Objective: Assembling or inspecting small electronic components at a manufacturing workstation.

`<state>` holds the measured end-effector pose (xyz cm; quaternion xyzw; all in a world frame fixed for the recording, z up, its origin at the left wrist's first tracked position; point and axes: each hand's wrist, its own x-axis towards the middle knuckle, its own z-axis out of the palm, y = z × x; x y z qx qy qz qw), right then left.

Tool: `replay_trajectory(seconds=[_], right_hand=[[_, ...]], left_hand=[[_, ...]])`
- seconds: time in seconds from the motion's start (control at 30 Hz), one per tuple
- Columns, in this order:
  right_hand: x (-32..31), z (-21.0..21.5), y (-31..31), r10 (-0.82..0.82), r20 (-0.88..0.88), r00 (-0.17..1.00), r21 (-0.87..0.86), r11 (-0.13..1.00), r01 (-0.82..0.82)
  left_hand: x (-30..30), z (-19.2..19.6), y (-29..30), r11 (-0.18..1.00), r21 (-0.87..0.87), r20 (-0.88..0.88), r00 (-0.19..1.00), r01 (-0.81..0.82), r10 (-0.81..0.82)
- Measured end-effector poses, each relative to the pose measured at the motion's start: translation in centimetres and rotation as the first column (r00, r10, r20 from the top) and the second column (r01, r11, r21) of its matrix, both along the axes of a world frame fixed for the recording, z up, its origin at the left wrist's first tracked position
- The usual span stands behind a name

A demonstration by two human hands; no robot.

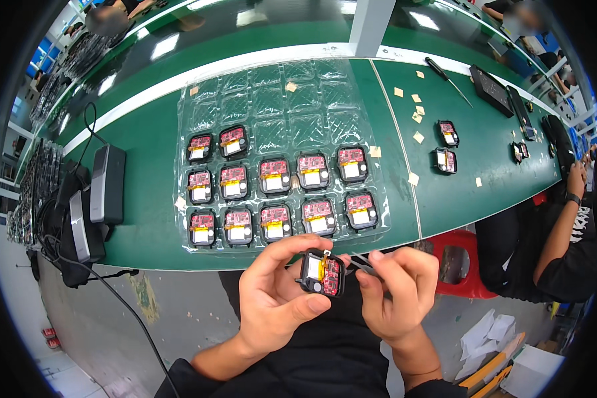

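My left hand (pixel 266 308) is closed around the edges of a small black device housing (pixel 331 278), tilted above my lap just off the table's near edge. Inside it show a red circuit board, a white block and a yellow flex strip, with a small pale tab at the top. Pinched in my right hand (pixel 399 295) is a pair of metal tweezers (pixel 359 261), its tips close to the housing's right side. Whether they touch it I cannot tell. Beyond my hands lies a clear plastic tray (pixel 270 131) with several similar housings (pixel 274 176) in its nearer pockets.
Grey box-shaped devices with cables (pixel 108 186) stand at the table's left end. Two more housings (pixel 446 160), a screwdriver (pixel 450 81), a black box (pixel 491 89) and paper scraps (pixel 418 137) lie to the right. A co-worker's arm (pixel 564 225) and a red stool (pixel 467 262) are at the right.
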<state>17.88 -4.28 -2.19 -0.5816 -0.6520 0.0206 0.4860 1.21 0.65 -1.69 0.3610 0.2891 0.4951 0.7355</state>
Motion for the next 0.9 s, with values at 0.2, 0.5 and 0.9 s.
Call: replay_trajectory(seconds=[0.2, 0.5, 0.9], right_hand=[[0.0, -0.6, 0.0, -0.049, 0.177, 0.983, 0.147, 0.989, 0.023], [0.0, -0.1, 0.4, 0.026, 0.044, 0.999, 0.098, 0.995, -0.031], [0.0, 0.3, 0.1, 0.049, -0.166, 0.985, -0.083, 0.995, -0.063]], left_hand=[[-0.1, -0.1, 0.0, 1.000, 0.004, -0.036, 0.999, 0.022, -0.022], [-0.4, -0.6, 0.1, 0.995, 0.060, 0.002, 0.997, 0.082, -0.082], [-1.1, -0.9, 0.4, 0.983, 0.085, 0.021, 0.986, 0.161, -0.163]])
